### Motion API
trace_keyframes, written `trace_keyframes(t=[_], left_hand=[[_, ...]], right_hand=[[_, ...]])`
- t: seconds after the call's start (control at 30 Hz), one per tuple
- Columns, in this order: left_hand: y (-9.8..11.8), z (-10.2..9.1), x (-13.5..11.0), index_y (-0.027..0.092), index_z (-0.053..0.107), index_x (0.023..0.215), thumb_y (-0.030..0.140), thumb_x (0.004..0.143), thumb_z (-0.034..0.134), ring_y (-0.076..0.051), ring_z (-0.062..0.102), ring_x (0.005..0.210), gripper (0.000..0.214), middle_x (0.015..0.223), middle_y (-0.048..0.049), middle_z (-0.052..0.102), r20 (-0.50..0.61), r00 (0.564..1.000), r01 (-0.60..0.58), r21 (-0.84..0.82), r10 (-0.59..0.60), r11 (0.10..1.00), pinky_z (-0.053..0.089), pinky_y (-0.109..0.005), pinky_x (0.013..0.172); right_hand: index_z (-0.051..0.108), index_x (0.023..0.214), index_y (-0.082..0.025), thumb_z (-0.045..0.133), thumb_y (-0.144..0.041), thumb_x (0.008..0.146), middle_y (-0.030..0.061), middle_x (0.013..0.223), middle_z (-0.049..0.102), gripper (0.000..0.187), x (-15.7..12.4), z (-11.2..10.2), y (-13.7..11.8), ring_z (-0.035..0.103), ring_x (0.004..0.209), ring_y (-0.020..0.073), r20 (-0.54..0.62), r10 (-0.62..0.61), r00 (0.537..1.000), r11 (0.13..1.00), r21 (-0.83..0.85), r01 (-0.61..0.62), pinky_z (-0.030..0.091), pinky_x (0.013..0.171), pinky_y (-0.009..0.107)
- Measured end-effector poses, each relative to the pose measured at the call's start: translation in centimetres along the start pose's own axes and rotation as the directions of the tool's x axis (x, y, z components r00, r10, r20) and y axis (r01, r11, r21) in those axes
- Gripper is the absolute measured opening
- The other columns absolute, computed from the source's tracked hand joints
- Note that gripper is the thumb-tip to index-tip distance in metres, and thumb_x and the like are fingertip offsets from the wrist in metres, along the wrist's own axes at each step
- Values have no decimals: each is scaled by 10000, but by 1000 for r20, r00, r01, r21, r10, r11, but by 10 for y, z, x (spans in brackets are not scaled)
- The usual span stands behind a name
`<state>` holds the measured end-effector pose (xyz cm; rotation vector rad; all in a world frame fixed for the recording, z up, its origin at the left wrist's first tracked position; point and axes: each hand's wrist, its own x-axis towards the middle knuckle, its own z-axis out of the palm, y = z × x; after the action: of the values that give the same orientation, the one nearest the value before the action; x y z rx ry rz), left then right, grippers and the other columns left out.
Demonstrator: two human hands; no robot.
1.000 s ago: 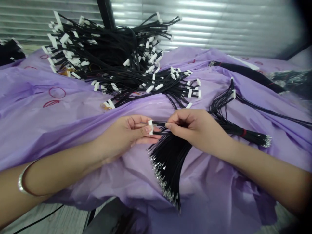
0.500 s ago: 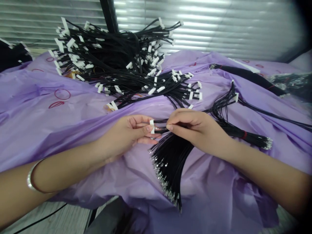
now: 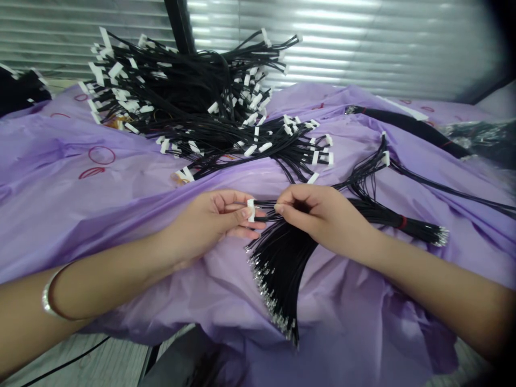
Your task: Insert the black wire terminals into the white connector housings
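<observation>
Your left hand [image 3: 213, 217] pinches a small white rectangular connector [image 3: 251, 210] above crinkled purple sheeting [image 3: 181, 306] | your right hand [image 3: 314, 209] pinches thin black wires [image 3: 266, 202] nearby (silver-tipped black wire bundle [image 3: 284, 263] fanned below)

Wire-assembly workshop, heaped connector cables [image 3: 189, 86], fanned loose wires [image 3: 284, 269]

Near the left edge of the purple-draped table [image 3: 133, 215], 1 round red band [image 3: 101, 164] is being borne just beyond a twisted red band [image 3: 92, 173]. Towards the far right corner, a white strip [image 3: 403, 107] is being carried; crinkled clear plastic [image 3: 475, 130] is being borne beside the right edge. Beyond the far edge, slatted blinds [image 3: 322, 32] are being divided by 1 black post [image 3: 177, 24]. Below the near left corner, pale boards [image 3: 116, 357] are being crossed by a black cable [image 3: 66, 363].
</observation>
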<state>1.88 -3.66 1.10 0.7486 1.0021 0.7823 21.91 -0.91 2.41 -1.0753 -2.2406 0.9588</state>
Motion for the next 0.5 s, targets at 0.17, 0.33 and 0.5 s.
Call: trace_keyframes(t=[0.17,0.33,0.5], left_hand=[[0,0,1,138,611,870,93,797,627,-164,706,772,88,881,-49,731,4,1000,2,-10,-2,1000,569,-224,669],[2,0,0,137,605,870,74,800,615,-162,705,759,95,876,-53,730,-8,1000,6,-19,-6,1000,569,-229,661],[2,0,1,136,617,854,72,790,631,-157,705,757,91,821,-34,725,-6,1000,4,-27,-4,1000,575,-220,664]], right_hand=[[593,712,-144,550,-114,823,-27,633,552,123,0,2,2,468,572,80,-75,0,997,1000,22,2,347,534,197],[615,775,-146,579,-146,825,-18,672,557,62,-3,4,4,474,596,85,-101,-28,994,999,41,32,363,551,203],[594,763,-146,582,-154,834,-3,709,548,72,-1,1,4,490,642,93,-35,-137,990,989,45,139,387,596,216]])
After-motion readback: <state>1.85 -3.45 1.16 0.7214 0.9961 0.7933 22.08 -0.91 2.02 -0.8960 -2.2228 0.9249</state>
